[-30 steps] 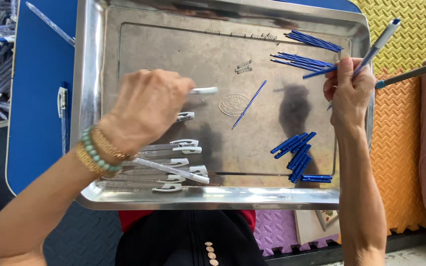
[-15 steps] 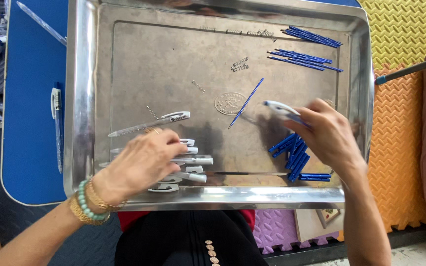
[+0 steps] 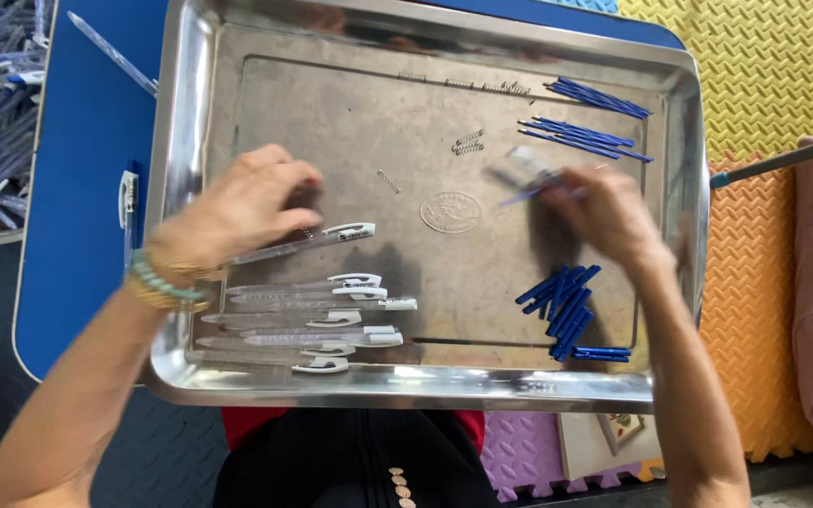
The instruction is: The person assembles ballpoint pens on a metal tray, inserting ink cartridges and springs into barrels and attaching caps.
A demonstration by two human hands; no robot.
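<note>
Nearest me, a row of clear pens (image 3: 308, 320) with white clips lies along the front of the metal tray (image 3: 406, 386). My left hand (image 3: 232, 212) rests over one clear pen (image 3: 317, 240), fingers curled down on its barrel end. My right hand (image 3: 604, 212) pinches a blurred clear tube (image 3: 531, 162) and a thin blue refill (image 3: 529, 195). Short blue caps (image 3: 566, 306) sit just below it; springs (image 3: 468, 141) and more blue refills (image 3: 585, 122) lie farther back.

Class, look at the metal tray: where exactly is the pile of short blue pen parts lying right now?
In the head view, the pile of short blue pen parts lies in the metal tray's lower right corner, below the right hand and right of the clear pen barrels.
</note>
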